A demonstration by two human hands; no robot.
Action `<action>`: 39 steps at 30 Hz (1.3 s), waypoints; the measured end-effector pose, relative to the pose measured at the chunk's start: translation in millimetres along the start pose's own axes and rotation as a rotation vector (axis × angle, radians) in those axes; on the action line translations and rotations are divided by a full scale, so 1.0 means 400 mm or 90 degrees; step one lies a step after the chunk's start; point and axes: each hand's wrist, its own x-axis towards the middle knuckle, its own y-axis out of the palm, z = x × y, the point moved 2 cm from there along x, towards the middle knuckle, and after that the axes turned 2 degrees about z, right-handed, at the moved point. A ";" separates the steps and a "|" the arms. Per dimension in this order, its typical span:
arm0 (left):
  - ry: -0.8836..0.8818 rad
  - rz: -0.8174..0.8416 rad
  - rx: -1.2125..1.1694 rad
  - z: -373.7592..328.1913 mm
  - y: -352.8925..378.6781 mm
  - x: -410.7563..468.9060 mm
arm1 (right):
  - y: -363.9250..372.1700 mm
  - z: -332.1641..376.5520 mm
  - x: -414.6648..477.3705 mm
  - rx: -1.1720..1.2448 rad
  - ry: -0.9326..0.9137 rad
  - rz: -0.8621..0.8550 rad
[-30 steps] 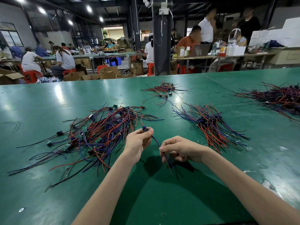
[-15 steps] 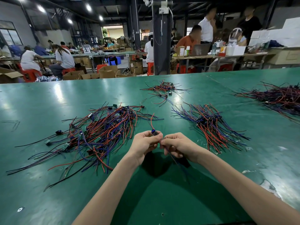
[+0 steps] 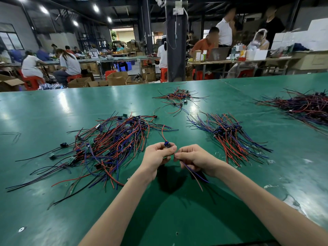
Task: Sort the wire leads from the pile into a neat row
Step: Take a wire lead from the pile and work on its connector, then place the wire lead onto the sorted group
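left hand (image 3: 157, 155): pinches the wire lead's blue connector (image 3: 167, 144)
right hand (image 3: 193, 158): grips its blue and red wires (image 3: 192, 172)
pile (image 3: 106, 146): left on green table (image 3: 177, 219)

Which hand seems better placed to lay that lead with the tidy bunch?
Likely the right hand: it pinches the lead by its wires and sits nearer the tidy bunch. The left hand is beside the tangled pile.
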 end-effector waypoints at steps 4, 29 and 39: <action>-0.007 0.021 -0.021 -0.005 0.004 0.000 | -0.005 -0.002 0.008 -0.001 0.004 -0.035; 0.315 -0.282 0.769 -0.035 -0.048 -0.008 | -0.302 -0.038 -0.004 -0.548 0.185 -0.557; 0.049 -0.319 1.015 -0.020 -0.112 0.011 | -0.251 -0.021 -0.012 -0.686 0.099 -0.551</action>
